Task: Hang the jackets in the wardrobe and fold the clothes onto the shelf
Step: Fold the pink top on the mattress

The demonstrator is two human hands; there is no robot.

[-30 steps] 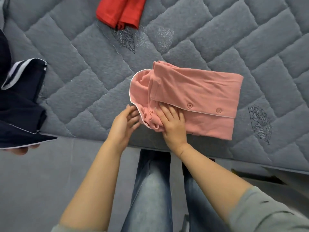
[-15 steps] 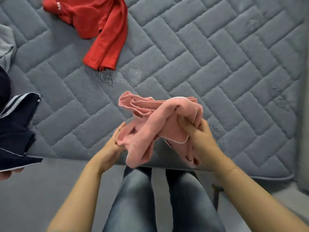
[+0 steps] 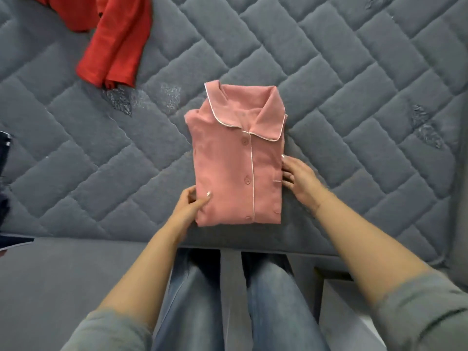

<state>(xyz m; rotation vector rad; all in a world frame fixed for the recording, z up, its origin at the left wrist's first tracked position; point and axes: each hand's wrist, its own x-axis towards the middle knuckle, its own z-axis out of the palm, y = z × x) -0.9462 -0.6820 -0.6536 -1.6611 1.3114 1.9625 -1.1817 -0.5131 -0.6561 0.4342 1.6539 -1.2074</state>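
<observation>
Half a second back the pink shirt point(image 3: 238, 171) was hanging bunched between both hands above the mattress point(image 3: 354, 97); now it is lying flat there as a neat folded rectangle. Fingers of the left hand point(image 3: 190, 205) are curling under the shirt's near-left corner while the thumb is pressing on top, pinching the fabric. Fingers of the right hand point(image 3: 297, 177) are lying straight and slightly spread against the right edge, touching it; their tips are partly hidden by the fold. The shirt's long axis is running away from the person, collar pointing to the far side, button placket facing up, hem near the mattress edge. Beyond it, to the far left, a red garment point(image 3: 114, 44) is lying crumpled, its top cut off by the frame. A dark navy garment point(image 3: 5, 211) is showing only as a sliver at the left border.
</observation>
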